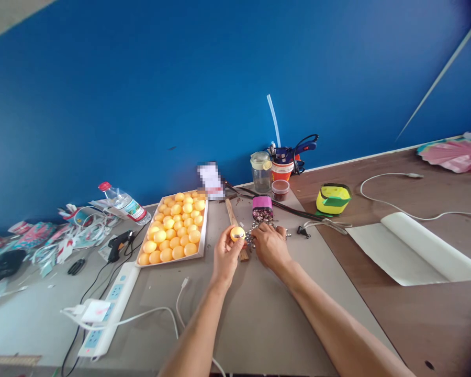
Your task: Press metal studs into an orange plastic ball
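Observation:
My left hand [225, 254] pinches a yellow-orange ping-pong ball [237, 230] between thumb and fingers. A small dark and silvery piece shows on the ball's near side. Just to the right, my right hand [272, 245] reaches down into a pile of small shiny metal pieces [262, 217], its fingers bent together; whatever they hold is hidden. Behind the pile a magenta container [262, 203] lies with its opening towards me. A wooden stick [230, 210] runs under the ball. To the left, a shallow white box [204, 230] holds many similar balls.
A power strip [113, 301] with white cables lies front left, near a glue gun [118, 245] and a water bottle [125, 203]. At the back stand a glass jar [261, 175] and a cup of tools [282, 170]. On the right are a yellow-green container [333, 200] and a white paper roll [424, 251].

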